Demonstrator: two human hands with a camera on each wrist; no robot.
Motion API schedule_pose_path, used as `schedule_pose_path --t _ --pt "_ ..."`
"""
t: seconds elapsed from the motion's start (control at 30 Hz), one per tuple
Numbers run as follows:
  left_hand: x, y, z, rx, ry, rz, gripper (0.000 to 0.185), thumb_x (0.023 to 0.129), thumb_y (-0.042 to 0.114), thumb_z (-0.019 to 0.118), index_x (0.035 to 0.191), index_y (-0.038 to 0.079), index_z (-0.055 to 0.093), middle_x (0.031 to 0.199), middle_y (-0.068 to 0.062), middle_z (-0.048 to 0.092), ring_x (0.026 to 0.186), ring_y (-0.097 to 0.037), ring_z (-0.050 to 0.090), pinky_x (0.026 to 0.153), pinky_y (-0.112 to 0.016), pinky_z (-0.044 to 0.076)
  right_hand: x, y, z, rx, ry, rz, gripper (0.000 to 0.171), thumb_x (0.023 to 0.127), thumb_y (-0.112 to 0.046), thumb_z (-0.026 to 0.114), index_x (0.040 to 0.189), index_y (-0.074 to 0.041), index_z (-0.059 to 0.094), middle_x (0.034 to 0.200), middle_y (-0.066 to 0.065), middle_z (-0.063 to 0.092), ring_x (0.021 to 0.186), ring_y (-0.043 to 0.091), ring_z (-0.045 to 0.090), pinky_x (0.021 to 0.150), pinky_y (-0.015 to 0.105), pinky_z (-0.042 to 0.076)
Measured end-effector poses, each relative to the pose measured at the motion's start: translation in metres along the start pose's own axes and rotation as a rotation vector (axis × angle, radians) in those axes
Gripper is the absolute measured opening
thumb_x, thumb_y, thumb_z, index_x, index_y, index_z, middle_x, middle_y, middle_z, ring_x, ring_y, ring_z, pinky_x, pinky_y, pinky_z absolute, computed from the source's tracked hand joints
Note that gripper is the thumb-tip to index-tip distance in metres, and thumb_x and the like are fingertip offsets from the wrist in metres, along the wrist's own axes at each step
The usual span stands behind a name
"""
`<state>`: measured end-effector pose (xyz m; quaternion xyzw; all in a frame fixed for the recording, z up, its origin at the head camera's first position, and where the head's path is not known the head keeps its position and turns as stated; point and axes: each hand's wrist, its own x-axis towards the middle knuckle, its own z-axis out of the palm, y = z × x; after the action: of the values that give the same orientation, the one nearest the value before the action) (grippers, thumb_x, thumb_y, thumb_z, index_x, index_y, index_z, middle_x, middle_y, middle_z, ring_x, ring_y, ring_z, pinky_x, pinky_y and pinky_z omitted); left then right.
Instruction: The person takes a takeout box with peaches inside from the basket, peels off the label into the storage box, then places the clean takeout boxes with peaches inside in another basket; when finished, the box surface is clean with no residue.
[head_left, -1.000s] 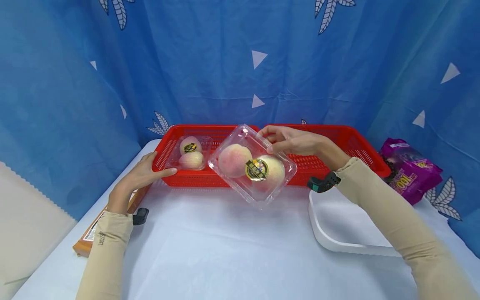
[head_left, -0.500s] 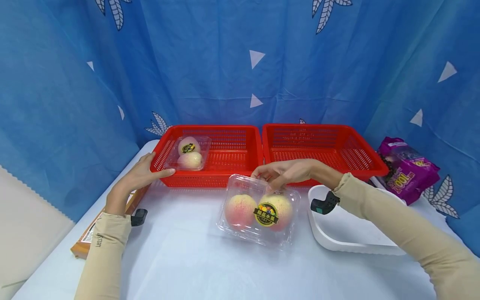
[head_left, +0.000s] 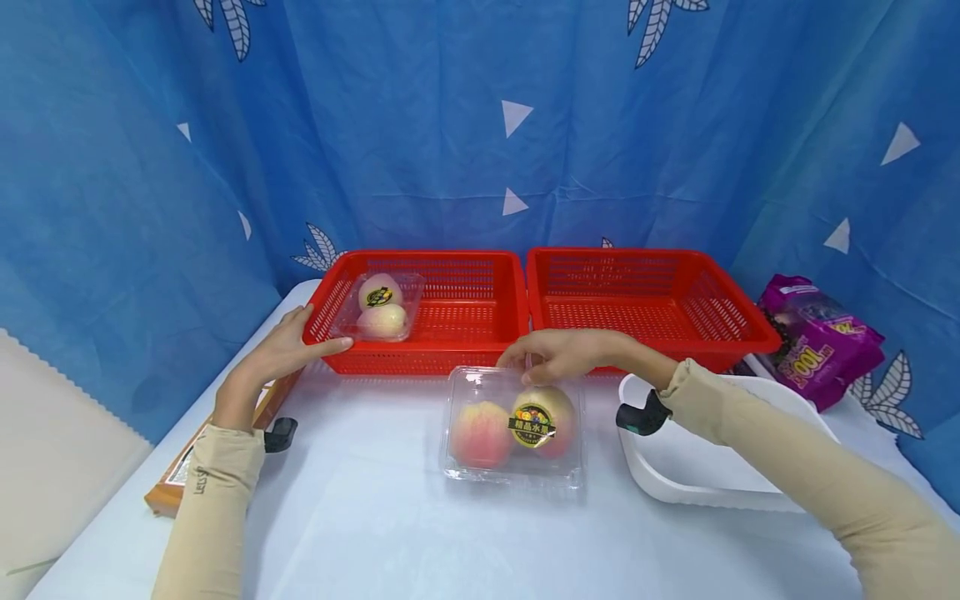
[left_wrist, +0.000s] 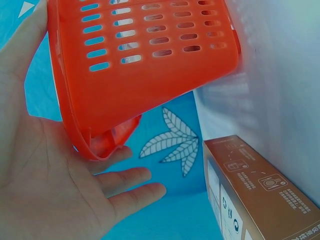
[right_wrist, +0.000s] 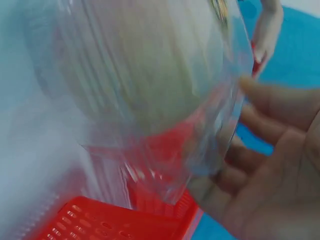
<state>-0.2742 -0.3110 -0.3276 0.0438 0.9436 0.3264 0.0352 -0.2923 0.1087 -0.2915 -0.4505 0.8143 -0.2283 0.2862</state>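
The right hand (head_left: 558,354) is resting at the far edge of a clear plastic clamshell box holding two pale pink peaches (head_left: 513,425), its fingertips touching the lid's rim; in the right wrist view the fingers (right_wrist: 260,172) are lying loosely open behind the clear wall, not wrapped round it. The box is sitting flat on the white tablecloth (head_left: 420,533), just in front of the gap between two red perforated plastic baskets, with a round yellow and black label facing up on the right-hand peach. The left hand (head_left: 281,350) is lying open against the near left corner of the left red basket (head_left: 450,321), palm to the wall and thumb along the rim. Inside that basket a second, smaller clear box of peaches (head_left: 378,307) is sitting at the left end. The right red basket (head_left: 645,300) is standing beside it.
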Motion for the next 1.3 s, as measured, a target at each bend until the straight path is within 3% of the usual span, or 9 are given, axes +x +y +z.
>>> schedule_pose_path --t 0.13,0.43,0.6,0.83,0.97,1.07,1.2,1.3 --pt "0.002 0.000 0.000 0.011 0.000 -0.003 0.107 0.079 0.063 0.064 0.151 0.002 0.013 0.142 -0.026 0.029 0.126 -0.042 0.034 0.084 -0.054 0.053 -0.004 -0.007 0.007 -0.164 0.152 0.037 0.038 0.091 -0.001 0.056 0.129 -0.004 0.058 0.110 0.005 0.063 0.098 0.020 0.057 0.086 0.030 0.051" --pt "0.004 0.000 0.000 -0.003 0.003 0.001 0.106 0.079 0.062 0.066 0.151 0.003 0.014 0.142 -0.025 0.030 0.126 -0.042 0.035 0.082 -0.052 0.054 -0.004 0.002 0.025 -0.154 0.364 0.005 0.040 0.085 0.012 0.049 0.119 -0.004 0.063 0.106 0.008 0.063 0.098 0.022 0.060 0.083 0.028 0.054" --pt "0.003 0.001 0.000 -0.006 0.008 0.006 0.105 0.080 0.060 0.066 0.151 0.002 0.014 0.142 -0.025 0.030 0.126 -0.042 0.035 0.082 -0.052 0.054 -0.005 0.009 0.032 -0.111 0.356 -0.020 0.035 0.088 0.008 0.047 0.117 -0.003 0.064 0.109 0.010 0.062 0.099 0.024 0.058 0.085 0.030 0.052" --pt "0.002 0.004 -0.001 0.037 -0.001 -0.015 0.107 0.080 0.061 0.065 0.153 0.004 0.012 0.147 -0.028 0.022 0.129 -0.046 0.028 0.082 -0.055 0.054 -0.012 0.016 0.031 -0.052 0.306 -0.023 0.036 0.093 0.000 0.049 0.128 -0.006 0.059 0.121 0.009 0.063 0.101 0.020 0.060 0.086 0.030 0.053" --pt "-0.007 0.025 -0.003 0.122 -0.001 -0.016 0.107 0.079 0.057 0.068 0.154 0.007 0.011 0.152 -0.030 0.013 0.133 -0.051 0.019 0.086 -0.062 0.048 -0.019 0.016 0.029 -0.079 0.307 -0.030 0.037 0.093 -0.007 0.056 0.131 -0.009 0.058 0.123 0.007 0.063 0.108 0.021 0.060 0.088 0.033 0.054" --pt "-0.018 0.058 0.001 0.197 -0.006 0.046 0.102 0.079 0.052 0.072 0.153 0.007 0.017 0.153 -0.027 0.017 0.136 -0.049 0.019 0.094 -0.067 0.040 -0.024 0.015 0.028 -0.089 0.322 -0.030 0.038 0.093 -0.009 0.060 0.131 -0.011 0.058 0.124 0.007 0.062 0.112 0.025 0.059 0.089 0.034 0.053" --pt "-0.031 0.099 0.027 0.184 -0.043 0.281 0.086 0.078 0.047 0.075 0.146 0.009 0.038 0.144 -0.016 0.044 0.129 -0.036 0.042 0.098 -0.060 0.042 -0.031 0.011 0.028 -0.088 0.347 0.018 0.038 0.090 -0.010 0.064 0.129 -0.012 0.060 0.121 0.007 0.063 0.110 0.025 0.059 0.084 0.031 0.055" --pt "-0.036 0.116 0.056 0.090 -0.160 0.437 0.078 0.075 0.044 0.079 0.141 0.017 0.048 0.135 -0.003 0.054 0.123 -0.025 0.050 0.095 -0.049 0.048 -0.035 0.008 0.030 -0.077 0.344 0.054 0.038 0.089 -0.009 0.065 0.127 -0.007 0.060 0.116 0.009 0.064 0.099 0.021 0.061 0.078 0.027 0.055"
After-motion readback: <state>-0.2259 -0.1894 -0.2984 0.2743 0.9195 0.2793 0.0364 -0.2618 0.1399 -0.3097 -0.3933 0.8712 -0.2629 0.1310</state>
